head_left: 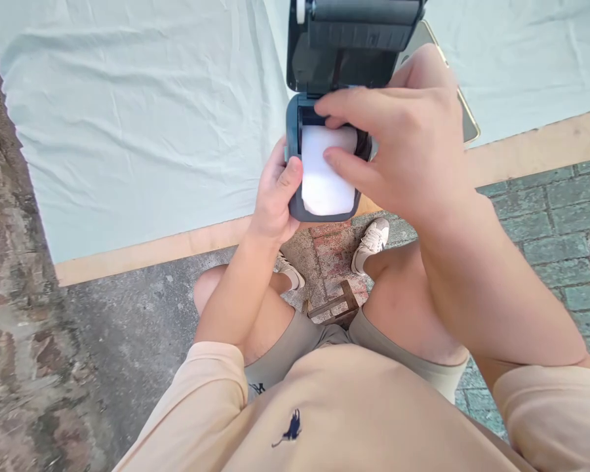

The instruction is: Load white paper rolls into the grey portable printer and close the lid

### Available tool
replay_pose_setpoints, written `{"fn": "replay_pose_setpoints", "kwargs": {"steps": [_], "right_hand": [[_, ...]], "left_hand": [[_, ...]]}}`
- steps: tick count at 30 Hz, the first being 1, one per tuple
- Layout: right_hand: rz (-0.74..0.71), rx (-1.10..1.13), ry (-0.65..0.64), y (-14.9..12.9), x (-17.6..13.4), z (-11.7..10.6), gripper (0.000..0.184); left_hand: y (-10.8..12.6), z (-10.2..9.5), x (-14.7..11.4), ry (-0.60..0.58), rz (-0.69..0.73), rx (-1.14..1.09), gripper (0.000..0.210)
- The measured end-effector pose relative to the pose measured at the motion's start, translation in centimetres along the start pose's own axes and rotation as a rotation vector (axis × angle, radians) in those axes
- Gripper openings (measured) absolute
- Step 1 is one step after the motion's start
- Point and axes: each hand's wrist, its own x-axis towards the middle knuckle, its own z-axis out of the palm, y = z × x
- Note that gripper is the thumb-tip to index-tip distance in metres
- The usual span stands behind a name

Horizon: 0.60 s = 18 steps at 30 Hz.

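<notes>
My left hand (pixel 276 190) grips the left side of a small dark portable printer (pixel 319 216), thumb on its rim. The printer's black lid (pixel 354 56) is swung up, away from me. A white paper roll (pixel 327 187) fills much of the compartment. My right hand (pixel 398 131) reaches over from the right, thumb against the roll and index finger curled at its far edge. My other right fingers are partly hidden behind the hand, as is the compartment's right side.
A table with a pale cloth (pixel 152 118) and a bare wooden front edge (pixel 541 147) lies ahead. A phone (pixel 469 124) rests on the cloth, partly behind my right hand. Below are my legs, a wooden stool (pixel 334 305) and brick paving (pixel 565 236). Rough stone (pixel 10 328) borders the left.
</notes>
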Motion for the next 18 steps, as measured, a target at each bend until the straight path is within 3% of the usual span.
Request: {"fn": "replay_pose_setpoints", "kwargs": {"steps": [4,7,13,16,18], "right_hand": [[0.066,-0.085,-0.183,0.0,0.3,-0.3,0.039],[0.15,-0.002,-0.209,0.0,0.6,-0.5,0.04],[0.194,0.474,0.001,0.3,0.6,0.1,0.045],[0.203,0.835,0.175,0.1,1.0,0.2,0.033],[0.312,1.127,0.271,0.3,1.5,0.1,0.028]], "left_hand": [[0.0,0.1,-0.1,-0.054,-0.006,0.032,0.068],[-0.2,0.0,0.0,-0.058,0.013,0.023,0.063],[-0.4,-0.4,0.5,-0.047,-0.052,-0.03,0.055],[-0.1,-0.4,0.8,-0.017,-0.077,-0.075,0.044],[0.2,-0.2,0.9,-0.01,-0.103,-0.117,0.049]]}}
